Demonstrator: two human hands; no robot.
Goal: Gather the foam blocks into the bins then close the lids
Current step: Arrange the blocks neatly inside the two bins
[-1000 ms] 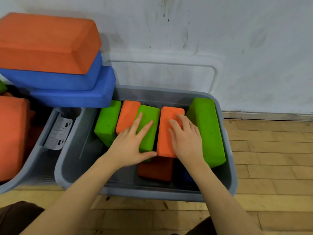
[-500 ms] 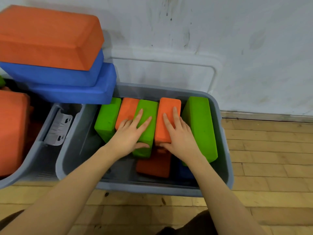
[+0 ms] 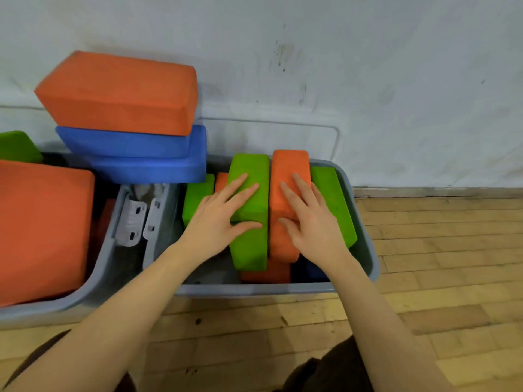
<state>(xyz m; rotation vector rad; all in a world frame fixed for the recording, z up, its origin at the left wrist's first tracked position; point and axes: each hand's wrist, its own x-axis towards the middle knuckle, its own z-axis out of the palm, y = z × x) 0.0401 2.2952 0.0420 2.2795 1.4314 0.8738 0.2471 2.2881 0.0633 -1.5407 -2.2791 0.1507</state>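
A: Where are the hands?

B: Both are in the right bin, the grey one against the white wall. The left hand lies flat on a green block standing on edge, fingers straight and spread, thumb stretched out across the block's near part. The right hand lies the same way on the orange block right beside it, fingers straight, thumb touching the block's side.

A: Is either one gripping?

B: No. Both palms press down with fingers extended; nothing is pinched or wrapped.

A: What else is in that bin?

B: A second green block leans at the right, touching the orange one. At the left there is another green block, and a sliver of orange shows between it and the left hand. Lower down, near the front wall, lies a darker orange block, with something blue beside it in shadow.

A: And the other bin?

B: The left bin touches the right one, and a big orange block fills much of it. At its far side two blue blocks are stacked, with an orange block on top, well above the rim. A bit of green peeks in at the far left edge.

A: The lids?

B: Both bins are open. A pale lid stands against the wall behind the right bin. Two grey latches hang where the bins meet. The bins stand on a wooden floor.
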